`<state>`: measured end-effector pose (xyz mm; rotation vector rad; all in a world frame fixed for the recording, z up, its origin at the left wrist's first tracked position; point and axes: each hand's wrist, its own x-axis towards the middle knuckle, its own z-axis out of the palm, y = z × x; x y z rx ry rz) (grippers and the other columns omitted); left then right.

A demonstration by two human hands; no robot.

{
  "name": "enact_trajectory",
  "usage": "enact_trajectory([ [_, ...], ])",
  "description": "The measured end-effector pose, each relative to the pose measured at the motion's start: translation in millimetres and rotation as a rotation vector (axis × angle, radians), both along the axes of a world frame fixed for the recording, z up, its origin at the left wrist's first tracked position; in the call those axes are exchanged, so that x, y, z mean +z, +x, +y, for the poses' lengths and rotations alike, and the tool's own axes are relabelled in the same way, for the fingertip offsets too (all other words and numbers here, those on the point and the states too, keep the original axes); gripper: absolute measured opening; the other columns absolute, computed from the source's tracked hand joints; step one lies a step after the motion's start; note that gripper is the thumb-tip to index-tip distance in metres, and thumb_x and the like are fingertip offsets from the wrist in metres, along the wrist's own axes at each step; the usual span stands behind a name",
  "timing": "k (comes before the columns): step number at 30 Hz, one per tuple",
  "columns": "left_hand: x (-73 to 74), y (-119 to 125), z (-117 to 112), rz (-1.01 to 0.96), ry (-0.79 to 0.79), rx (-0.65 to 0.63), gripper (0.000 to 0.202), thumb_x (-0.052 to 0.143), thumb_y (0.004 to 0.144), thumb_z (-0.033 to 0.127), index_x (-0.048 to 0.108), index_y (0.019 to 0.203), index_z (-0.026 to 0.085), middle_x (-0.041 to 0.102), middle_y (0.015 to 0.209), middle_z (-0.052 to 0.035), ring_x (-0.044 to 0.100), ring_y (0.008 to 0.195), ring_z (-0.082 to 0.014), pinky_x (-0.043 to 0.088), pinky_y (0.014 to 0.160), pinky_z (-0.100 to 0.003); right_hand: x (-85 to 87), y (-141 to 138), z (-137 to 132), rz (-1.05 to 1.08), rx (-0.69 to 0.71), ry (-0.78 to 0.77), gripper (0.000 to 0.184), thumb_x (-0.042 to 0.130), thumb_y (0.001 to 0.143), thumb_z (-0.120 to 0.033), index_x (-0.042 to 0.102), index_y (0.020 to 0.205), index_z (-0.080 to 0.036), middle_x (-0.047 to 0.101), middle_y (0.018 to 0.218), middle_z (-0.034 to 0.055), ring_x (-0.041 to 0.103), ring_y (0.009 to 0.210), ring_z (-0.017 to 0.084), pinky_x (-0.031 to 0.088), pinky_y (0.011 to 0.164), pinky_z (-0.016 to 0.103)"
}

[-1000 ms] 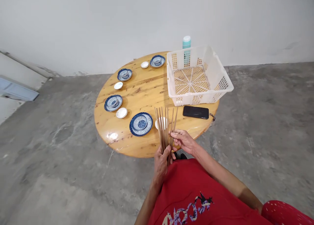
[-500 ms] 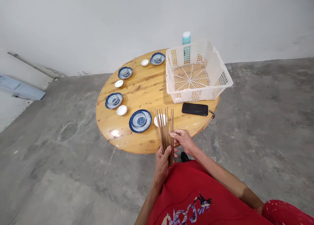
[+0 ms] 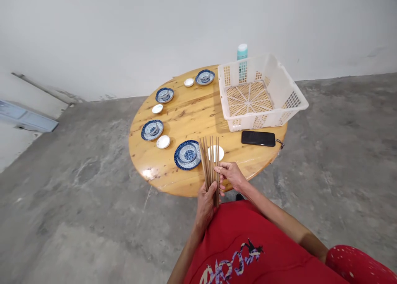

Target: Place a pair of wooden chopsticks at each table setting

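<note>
A bundle of several brown chopsticks [image 3: 209, 158] stands upright in front of me, over the near edge of a round wooden table [image 3: 192, 114]. My left hand [image 3: 206, 203] is wrapped round the lower ends of the bundle. My right hand [image 3: 231, 174] pinches the rightmost sticks a little higher up. Just behind the sticks sit a blue patterned plate with a cup [image 3: 187, 154] and a small white dish [image 3: 220, 153].
Three more blue plates with cups [image 3: 152, 129] and small white dishes [image 3: 163, 142] line the table's left rim. A white plastic basket [image 3: 260, 94] stands at the right, a teal bottle [image 3: 242, 51] behind it, a black phone [image 3: 258, 138] in front. Concrete floor surrounds the table.
The fanned sticks have been drawn together into a tighter bundle by my right hand. The view has shifted a little to the left.
</note>
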<state>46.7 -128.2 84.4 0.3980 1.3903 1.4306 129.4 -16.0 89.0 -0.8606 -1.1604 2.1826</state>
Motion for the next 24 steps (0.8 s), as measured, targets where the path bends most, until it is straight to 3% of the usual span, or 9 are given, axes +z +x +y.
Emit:
enact_trajectory([
  [4, -3.5, -23.6, -6.8, -0.017, 0.000, -0.037, 0.044, 0.071, 0.077, 0.051, 0.062, 0.097, 0.013, 0.070, 0.080, -0.0057, 0.060, 0.056, -0.0106, 0.042, 0.043, -0.018, -4.9, -21.2, -5.8, -0.045, -0.035, 0.028, 0.043, 0.075, 0.066, -0.053, 0.051, 0.057, -0.019, 0.053, 0.045, -0.0047, 0.046, 0.033, 0.009, 0.034, 0.035, 0.022],
  [8, -9.0, -38.4, -11.4, -0.003, -0.011, -0.054, 0.042, 0.071, 0.075, 0.051, 0.061, 0.093, 0.014, 0.070, 0.079, -0.0062, 0.061, 0.056, -0.0113, 0.043, 0.044, -0.019, -15.4, -34.5, -3.6, -0.137, -0.169, 0.070, 0.041, 0.077, 0.063, -0.049, 0.052, 0.055, -0.019, 0.052, 0.046, -0.0046, 0.048, 0.040, 0.008, 0.038, 0.043, 0.022],
  [15, -13.1, -48.5, -12.0, 0.010, -0.043, -0.068, 0.041, 0.070, 0.074, 0.050, 0.058, 0.088, 0.014, 0.069, 0.076, -0.0035, 0.052, 0.043, -0.0063, 0.033, 0.037, -0.018, -28.0, -47.0, 6.1, -0.177, -0.299, 0.057, 0.042, 0.078, 0.062, -0.052, 0.053, 0.057, -0.018, 0.048, 0.047, -0.0057, 0.044, 0.043, 0.007, 0.038, 0.044, 0.022],
  [24, -20.1, -53.9, -10.5, 0.098, -0.035, -0.074, 0.037, 0.067, 0.077, 0.050, 0.055, 0.082, 0.015, 0.064, 0.068, 0.0006, 0.047, 0.041, -0.0044, 0.029, 0.037, -0.016, -32.5, -50.7, -2.8, -0.187, -0.282, 0.011, 0.040, 0.080, 0.059, -0.051, 0.057, 0.059, -0.017, 0.050, 0.049, -0.0055, 0.046, 0.045, 0.007, 0.041, 0.046, 0.021],
])
